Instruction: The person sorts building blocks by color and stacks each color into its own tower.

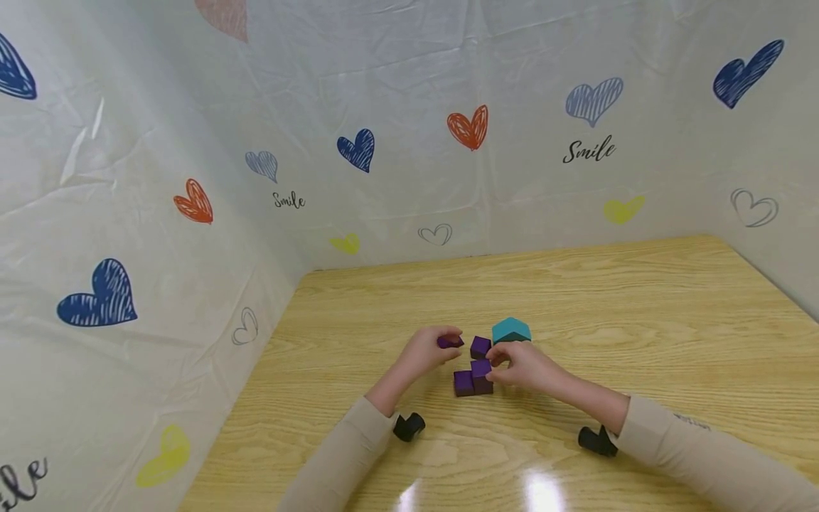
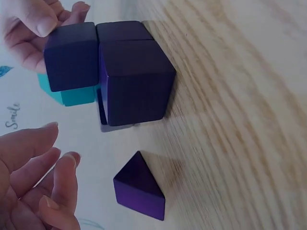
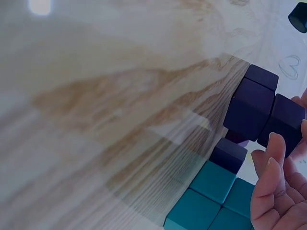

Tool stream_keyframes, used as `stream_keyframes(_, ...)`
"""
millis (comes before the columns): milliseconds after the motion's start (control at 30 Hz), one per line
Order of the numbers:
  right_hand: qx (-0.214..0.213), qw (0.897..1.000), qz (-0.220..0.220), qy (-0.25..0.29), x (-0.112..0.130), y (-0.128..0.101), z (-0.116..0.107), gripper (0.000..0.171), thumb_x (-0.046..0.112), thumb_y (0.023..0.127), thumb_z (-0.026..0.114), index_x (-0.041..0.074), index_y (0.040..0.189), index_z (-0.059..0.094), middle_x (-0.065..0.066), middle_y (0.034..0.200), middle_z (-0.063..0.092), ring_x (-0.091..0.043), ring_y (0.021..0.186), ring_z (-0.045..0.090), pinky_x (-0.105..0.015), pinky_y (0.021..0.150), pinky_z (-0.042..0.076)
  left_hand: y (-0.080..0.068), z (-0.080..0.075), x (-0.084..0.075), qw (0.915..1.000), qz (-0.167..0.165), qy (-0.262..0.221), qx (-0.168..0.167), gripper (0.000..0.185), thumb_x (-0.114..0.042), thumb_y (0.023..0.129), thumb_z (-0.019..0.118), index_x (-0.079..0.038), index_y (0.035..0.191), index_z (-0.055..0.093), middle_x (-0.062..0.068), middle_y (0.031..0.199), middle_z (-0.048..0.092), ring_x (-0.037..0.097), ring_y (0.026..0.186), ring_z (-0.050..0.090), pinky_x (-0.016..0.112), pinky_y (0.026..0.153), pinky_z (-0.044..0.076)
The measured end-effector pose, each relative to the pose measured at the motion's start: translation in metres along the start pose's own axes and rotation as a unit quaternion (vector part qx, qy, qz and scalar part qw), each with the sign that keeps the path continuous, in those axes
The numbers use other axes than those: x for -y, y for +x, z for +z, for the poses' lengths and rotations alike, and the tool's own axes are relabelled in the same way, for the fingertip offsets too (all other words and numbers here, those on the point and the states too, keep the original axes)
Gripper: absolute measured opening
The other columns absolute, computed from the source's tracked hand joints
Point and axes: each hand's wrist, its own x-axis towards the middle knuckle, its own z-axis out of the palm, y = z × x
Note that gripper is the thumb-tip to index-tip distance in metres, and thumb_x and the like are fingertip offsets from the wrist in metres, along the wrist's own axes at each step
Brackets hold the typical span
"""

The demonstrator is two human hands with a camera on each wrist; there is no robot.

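Observation:
My right hand (image 1: 523,366) pinches a dark purple cube (image 2: 72,58) between thumb and fingers. This cube rests on top of another purple cube (image 3: 249,108), as both wrist views show. A third purple cube (image 2: 139,79) stands on the table, side against the lower one. Just behind this stack is a separate purple block (image 1: 480,347). My left hand (image 1: 427,352), its fingers loosely bent, holds nothing. Beside it a purple triangular prism (image 2: 140,189) sits on the table, apart from the fingers in the left wrist view, though partly hidden by them in the head view.
A teal block structure (image 1: 511,329) stands behind the right hand; several teal blocks (image 3: 213,182) show from the right wrist. The wooden table (image 1: 358,306) meets a heart-printed sheet (image 1: 397,192) at its back and sides. A black wrist camera (image 1: 409,427) hangs under the left sleeve.

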Motion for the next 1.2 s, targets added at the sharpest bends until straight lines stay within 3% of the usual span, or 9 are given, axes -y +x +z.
stream_keyframes(100,0.001,1.0,-0.002,-0.001,-0.001,0.0,0.0,0.028,0.015,0.078,0.071,-0.004,0.098,0.063,-0.013,0.093,0.066,-0.028,0.088,0.063,-0.032,0.071,0.051,0.011,0.004,-0.003,0.9999,-0.002,0.009,0.014,0.036,-0.012,0.088,0.062,-0.007,0.123,0.058,0.01,0.113,0.063,0.014,0.079,0.061,0.021,0.061,0.047)
stream_keyframes(267,0.002,1.0,0.001,0.0,-0.001,0.0,0.001,0.028,0.015,0.078,0.072,-0.004,0.098,0.063,-0.012,0.092,0.067,-0.027,0.087,0.063,-0.031,0.069,0.051,0.027,0.009,-0.005,0.9987,-0.004,0.042,0.029,0.034,-0.014,0.091,0.057,-0.01,0.124,0.058,0.007,0.117,0.061,0.02,0.096,0.061,0.021,0.058,0.045)
stream_keyframes(367,0.001,1.0,-0.003,-0.006,-0.001,0.0,0.001,0.029,0.016,0.078,0.071,-0.004,0.098,0.063,-0.012,0.091,0.067,-0.027,0.086,0.063,-0.03,0.068,0.051,0.036,0.011,-0.003,0.9963,0.0,0.071,0.049,0.034,-0.016,0.091,0.057,-0.011,0.124,0.058,0.007,0.117,0.061,0.02,0.095,0.061,0.021,0.058,0.046)
stream_keyframes(533,-0.001,1.0,-0.002,-0.009,-0.002,0.001,0.001,0.029,0.016,0.079,0.071,-0.004,0.098,0.063,-0.012,0.091,0.067,-0.027,0.086,0.063,-0.029,0.068,0.051,0.046,0.014,-0.001,0.9851,0.025,0.149,0.082,0.039,-0.023,0.086,0.064,-0.013,0.124,0.059,0.006,0.117,0.062,0.015,0.092,0.06,0.023,0.073,0.047)
stream_keyframes(700,-0.002,1.0,0.003,-0.007,-0.001,0.001,0.0,0.028,0.016,0.079,0.071,-0.003,0.098,0.063,-0.011,0.091,0.067,-0.027,0.085,0.063,-0.028,0.067,0.05,0.049,0.015,-0.003,0.9773,0.037,0.185,0.096,0.042,-0.024,0.081,0.069,-0.014,0.121,0.061,0.003,0.117,0.062,0.015,0.099,0.059,0.025,0.082,0.046)
stream_keyframes(1200,-0.003,1.0,-0.002,-0.001,-0.001,0.0,0.0,0.028,0.015,0.079,0.07,-0.004,0.098,0.063,-0.013,0.092,0.067,-0.026,0.084,0.063,-0.025,0.064,0.049,0.048,0.017,-0.006,0.974,0.019,0.207,0.09,0.034,-0.018,0.08,0.071,-0.013,0.113,0.065,-0.001,0.109,0.064,0.01,0.086,0.061,0.022,0.073,0.047)
